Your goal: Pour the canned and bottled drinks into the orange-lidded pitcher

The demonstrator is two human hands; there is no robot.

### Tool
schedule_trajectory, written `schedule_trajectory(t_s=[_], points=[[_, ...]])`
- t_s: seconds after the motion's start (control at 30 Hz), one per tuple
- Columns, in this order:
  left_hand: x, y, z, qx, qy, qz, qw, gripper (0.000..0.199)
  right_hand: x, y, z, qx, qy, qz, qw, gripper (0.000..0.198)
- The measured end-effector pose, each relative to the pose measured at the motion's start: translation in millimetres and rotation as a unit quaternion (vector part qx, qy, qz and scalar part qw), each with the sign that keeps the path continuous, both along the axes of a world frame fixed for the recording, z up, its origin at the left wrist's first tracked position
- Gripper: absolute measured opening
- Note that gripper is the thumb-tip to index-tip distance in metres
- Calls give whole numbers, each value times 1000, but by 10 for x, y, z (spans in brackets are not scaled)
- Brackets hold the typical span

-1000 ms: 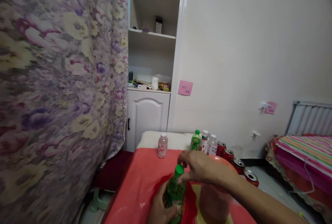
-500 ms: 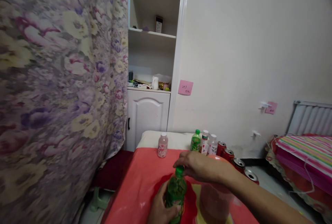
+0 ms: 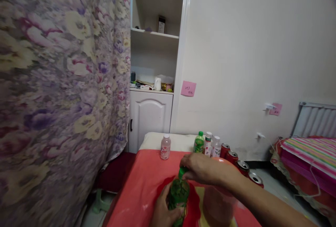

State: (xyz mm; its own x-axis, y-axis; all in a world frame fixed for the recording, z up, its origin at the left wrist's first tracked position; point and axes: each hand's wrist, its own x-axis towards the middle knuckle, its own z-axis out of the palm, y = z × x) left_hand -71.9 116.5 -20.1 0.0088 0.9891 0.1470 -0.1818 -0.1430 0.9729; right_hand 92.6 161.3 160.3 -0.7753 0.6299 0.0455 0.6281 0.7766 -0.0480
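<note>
My left hand (image 3: 166, 208) is wrapped round the body of a green plastic bottle (image 3: 179, 194), which stands roughly upright over a red scalloped tray (image 3: 194, 204). At its top, my right hand (image 3: 195, 165) grips the green cap (image 3: 182, 172) between thumb and fingers. Whether the cap is loose from the neck I cannot tell. Under my right forearm stands a clear pinkish plastic container (image 3: 219, 204), partly hidden by the arm. Beyond my hands, a small pink bottle with a white cap (image 3: 165, 147) stands on the table.
At the table's back right stand another green bottle (image 3: 198, 143), two white-capped bottles (image 3: 208, 144) and several red cans (image 3: 242, 167). An orange-red cloth (image 3: 131, 199) covers the table. A floral curtain (image 3: 65, 80) hangs at left, beside a white cabinet (image 3: 151, 118).
My right hand's fingers have shifted slightly round the bottle cap, to the right. My left hand keeps its hold on the bottle. The view has moved a little.
</note>
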Motion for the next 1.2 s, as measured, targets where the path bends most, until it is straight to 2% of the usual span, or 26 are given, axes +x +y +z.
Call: schedule_trajectory(t_s=[0.17, 0.23, 0.33, 0.47, 0.53, 0.63, 0.7, 0.83, 0.9, 1.07, 1.2], points=[[1, 20, -22, 6, 5, -7, 1000, 72, -24, -2, -37, 32, -14, -43, 998, 61], [0, 30, -43, 10, 1, -11, 1000, 71, -10, -15, -27, 36, -15, -51, 998, 68], [-6, 31, -57, 19, 0, 0, 1000, 71, 44, -43, 9, 15, 20, -45, 999, 65], [-20, 13, -30, 19, 8, -6, 1000, 72, 93, -60, 15, -57, 93, 15, 994, 47], [-18, 3, -9, 15, 10, -7, 1000, 71, 82, -49, -16, -60, 96, 32, 993, 43], [-4, -8, 13, 1, 4, -8, 1000, 71, 54, -8, -75, -47, 94, 10, 994, 26], [2, -13, 22, 0, 2, -7, 1000, 71, 55, 22, -105, -41, 95, -10, 995, 30], [-6, -21, 23, 21, 6, 5, 1000, 66, 100, 44, -126, -38, 108, -13, 993, 55], [-9, -21, 6, 22, 4, 7, 1000, 66, 113, 36, -123, -46, 116, -2, 992, 51], [3, 12, -72, 20, -4, 4, 1000, 71, 86, 37, -132, -40, 120, -16, 992, 22], [-10, 47, -114, 16, 3, 6, 1000, 73, 98, 49, -153, -45, 132, -28, 990, 42]])
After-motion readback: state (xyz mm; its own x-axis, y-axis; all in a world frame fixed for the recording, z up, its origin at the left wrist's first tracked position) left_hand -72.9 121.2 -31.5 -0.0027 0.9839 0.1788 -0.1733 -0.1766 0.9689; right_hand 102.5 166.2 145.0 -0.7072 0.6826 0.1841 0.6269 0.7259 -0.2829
